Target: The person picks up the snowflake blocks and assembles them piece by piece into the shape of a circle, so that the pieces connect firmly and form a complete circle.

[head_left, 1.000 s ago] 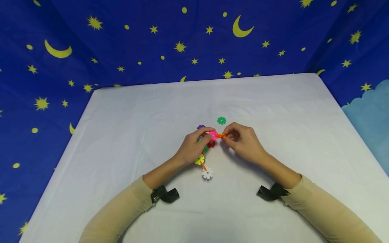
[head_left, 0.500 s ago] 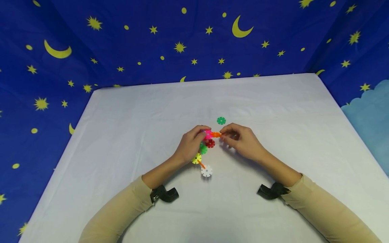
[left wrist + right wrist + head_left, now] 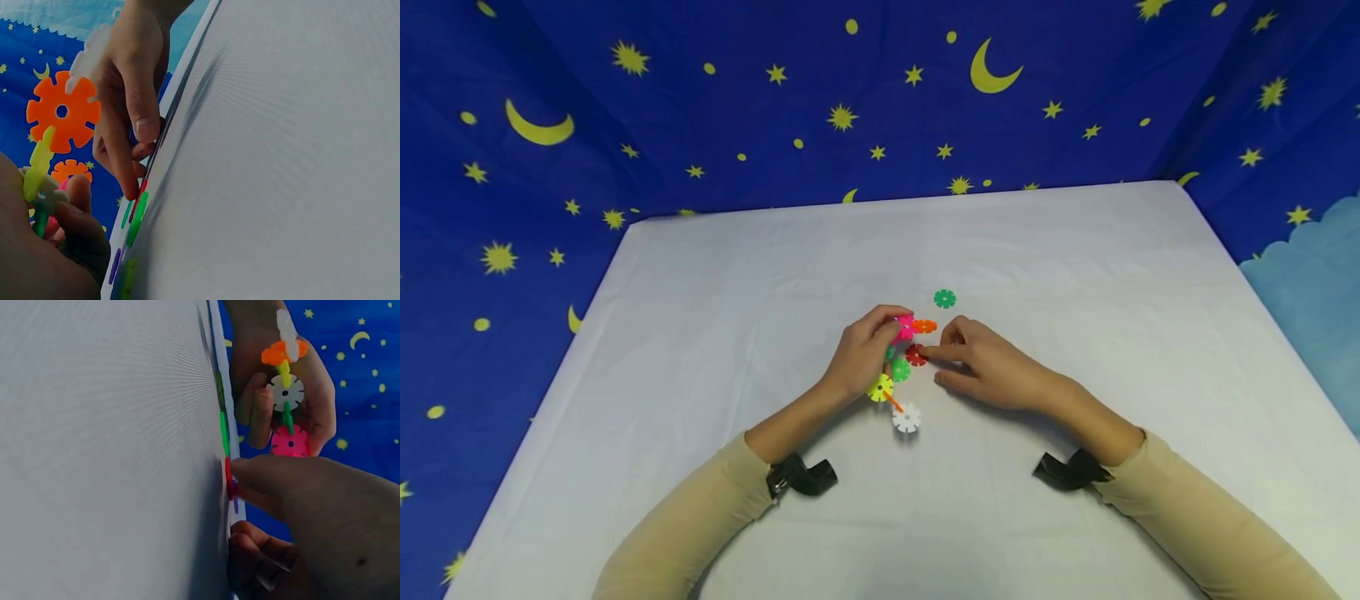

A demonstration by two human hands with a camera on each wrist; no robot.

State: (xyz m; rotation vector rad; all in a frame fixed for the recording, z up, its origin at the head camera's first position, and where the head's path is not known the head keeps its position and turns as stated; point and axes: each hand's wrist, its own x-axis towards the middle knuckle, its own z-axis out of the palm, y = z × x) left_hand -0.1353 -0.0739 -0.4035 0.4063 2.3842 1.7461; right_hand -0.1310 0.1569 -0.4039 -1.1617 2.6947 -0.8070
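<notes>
Red disc (image 3: 916,356), right hand (image 3: 998,367) touching, loosely spread.
Left hand (image 3: 863,351) pinches disc chain (image 3: 881,387); sideways push could skid red disc.

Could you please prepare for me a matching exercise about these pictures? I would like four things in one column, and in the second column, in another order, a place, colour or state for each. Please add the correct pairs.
Things:
1. left hand
2. right hand
3. pink disc
4. backdrop

Place, colour or state:
A. sits beside an orange disc
B. touches or nearly touches a red disc on the table
C. blue, with yellow stars and moons
D. holds a chain of discs

Pairs: 1-D, 2-B, 3-A, 4-C
</notes>
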